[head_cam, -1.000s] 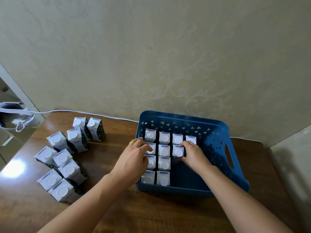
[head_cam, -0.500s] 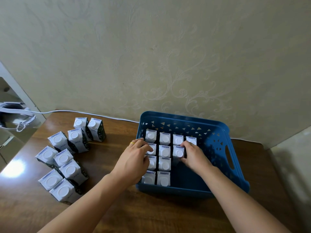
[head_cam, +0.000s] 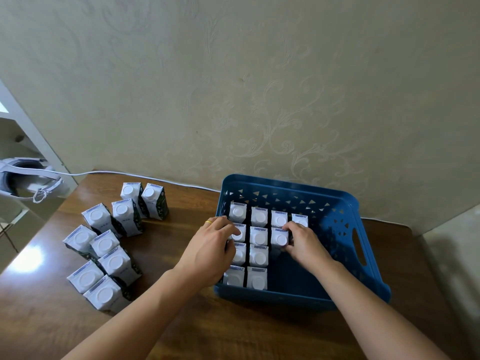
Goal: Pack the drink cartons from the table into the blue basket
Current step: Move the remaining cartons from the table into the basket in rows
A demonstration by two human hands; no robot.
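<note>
Blue basket (head_cam: 345,203) tip: right hand (head_cam: 302,239) pinching that third-column carton (head_cam: 279,237), left hand (head_cam: 211,245) bracing the basket's left column, so squeeze everything flush.

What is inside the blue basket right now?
The blue basket holds upright drink cartons in rows against its left side; its right part is bare. Both hands reach in, covering some cartons, so no exact count.

A home room by my reckoning, beige wallpaper (head_cam: 259,87) embossed with curling floral scrolls before me, glossy wooden table (head_cam: 207,328) against it, white cable (head_cam: 145,175) trailing along its far edge
</note>
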